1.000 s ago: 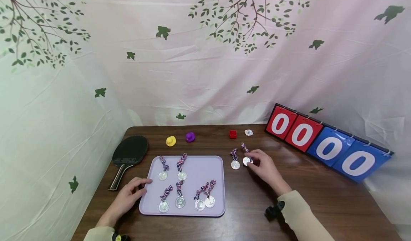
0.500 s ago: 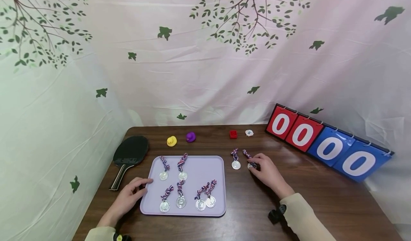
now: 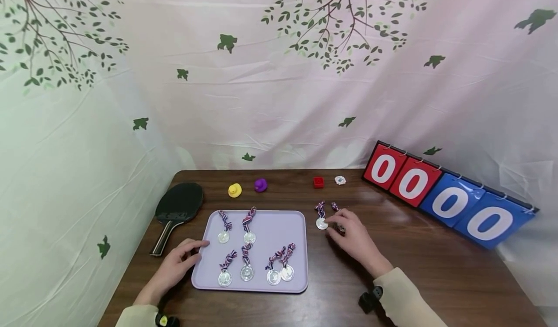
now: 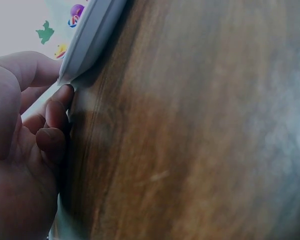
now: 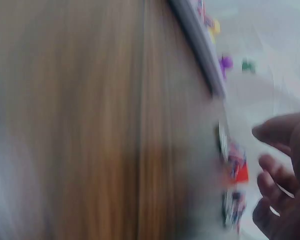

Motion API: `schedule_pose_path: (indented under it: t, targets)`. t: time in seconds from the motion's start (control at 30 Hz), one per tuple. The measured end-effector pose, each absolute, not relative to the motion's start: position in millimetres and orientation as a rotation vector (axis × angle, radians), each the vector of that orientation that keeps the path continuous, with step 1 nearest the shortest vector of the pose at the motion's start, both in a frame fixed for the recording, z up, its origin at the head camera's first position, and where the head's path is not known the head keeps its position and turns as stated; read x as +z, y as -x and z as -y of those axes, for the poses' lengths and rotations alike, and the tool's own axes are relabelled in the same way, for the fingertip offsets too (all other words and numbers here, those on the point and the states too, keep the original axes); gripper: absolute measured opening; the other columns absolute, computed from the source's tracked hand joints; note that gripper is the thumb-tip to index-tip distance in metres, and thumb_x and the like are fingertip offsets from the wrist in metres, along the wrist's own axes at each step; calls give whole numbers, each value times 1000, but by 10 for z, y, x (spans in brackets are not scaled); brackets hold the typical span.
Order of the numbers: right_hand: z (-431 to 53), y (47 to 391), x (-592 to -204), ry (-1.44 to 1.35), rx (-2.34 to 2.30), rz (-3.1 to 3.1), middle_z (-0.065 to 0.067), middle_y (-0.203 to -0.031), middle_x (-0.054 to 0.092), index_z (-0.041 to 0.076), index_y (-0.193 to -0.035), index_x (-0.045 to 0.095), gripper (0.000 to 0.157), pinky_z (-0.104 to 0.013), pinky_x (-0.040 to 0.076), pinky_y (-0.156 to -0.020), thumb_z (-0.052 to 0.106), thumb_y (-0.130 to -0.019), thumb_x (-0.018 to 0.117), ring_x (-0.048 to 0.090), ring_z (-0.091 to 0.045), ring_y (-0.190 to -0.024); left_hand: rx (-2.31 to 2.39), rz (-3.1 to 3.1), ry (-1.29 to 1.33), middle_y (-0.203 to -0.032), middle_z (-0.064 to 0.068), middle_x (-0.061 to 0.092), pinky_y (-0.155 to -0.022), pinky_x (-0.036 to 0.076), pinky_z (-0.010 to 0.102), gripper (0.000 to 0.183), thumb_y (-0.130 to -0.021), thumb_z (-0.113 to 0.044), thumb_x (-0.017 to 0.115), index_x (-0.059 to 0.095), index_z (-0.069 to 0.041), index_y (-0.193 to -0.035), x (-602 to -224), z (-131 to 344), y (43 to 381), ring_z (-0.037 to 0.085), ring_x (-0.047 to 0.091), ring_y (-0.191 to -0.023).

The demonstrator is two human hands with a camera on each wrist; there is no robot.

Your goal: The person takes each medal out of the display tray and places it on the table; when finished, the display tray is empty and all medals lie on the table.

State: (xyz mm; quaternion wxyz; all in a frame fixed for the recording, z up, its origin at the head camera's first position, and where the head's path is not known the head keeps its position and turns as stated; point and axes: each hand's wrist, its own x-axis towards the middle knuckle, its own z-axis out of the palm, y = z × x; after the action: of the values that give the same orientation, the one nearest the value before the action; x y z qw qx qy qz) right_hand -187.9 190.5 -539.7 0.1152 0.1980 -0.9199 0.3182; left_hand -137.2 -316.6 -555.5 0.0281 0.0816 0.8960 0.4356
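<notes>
My left hand touches the left rim of a lilac tray, also at the top of the left wrist view. Several silver medals with knotted striped ribbons lie on the tray. My right hand is over the table to the right of the tray, its fingertips at a silver medal. In the right wrist view its fingers are apart with nothing between them, and that medal appears blurred in front. A second medal, whose ribbon shows, is partly hidden behind the right hand.
A black table tennis bat lies left of the tray. Along the back stand a yellow duck, a purple duck, a red block and a white token. A flip scoreboard stands at right.
My right hand shifted the right-hand medal a little right and nearer, left it there, then moved left to the other medal. The left hand stays at the tray rim.
</notes>
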Motion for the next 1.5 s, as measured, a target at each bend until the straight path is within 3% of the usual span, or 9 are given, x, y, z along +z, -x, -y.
schedule_pose_path:
  t: [0.2,0.37,0.73,1.2,1.5]
  targets:
    - [-1482,1666,-5327,-1152,956,2623,14,-98,63,21,-103,71,17,-28,47,-80,20,-87,70,56,-1,-92,1360,-2764,-279,-105,-4,60,-68,41,25,31,-90,-11,65,66,-24,-118,-5563,3158,1382,13,49,-76]
    - [-1212,1497,-5302,-1366,859,2609,12,-98,63,23,-107,71,20,-25,46,-80,24,-87,69,56,-1,-92,1363,-2767,-303,-106,-4,60,-67,41,25,31,-90,-11,65,66,-23,-118,-5581,3147,1392,13,49,-76]
    - [-1010,1379,-5385,-1386,546,2591,11,-95,57,31,-113,69,34,-29,43,-71,41,-81,73,52,-6,-84,1373,-2765,-297,-104,-3,61,-66,41,25,30,-89,-10,65,67,-22,-117,-5553,3142,1365,14,49,-74]
    - [-1011,1347,-5388,-1341,570,2654,10,-97,55,26,-103,67,29,-30,46,-77,35,-78,77,56,-8,-89,1387,-2761,-307,-105,-2,61,-66,41,25,30,-90,-8,64,67,-21,-117,-5542,3130,1363,14,49,-74]
    - [-1016,1318,-5357,-1247,736,2725,10,-95,59,25,-101,67,26,-27,46,-75,29,-78,77,54,-4,-84,1390,-2754,-282,-106,-3,61,-66,41,25,29,-90,-11,65,66,-22,-117,-5561,3145,1361,14,49,-75]
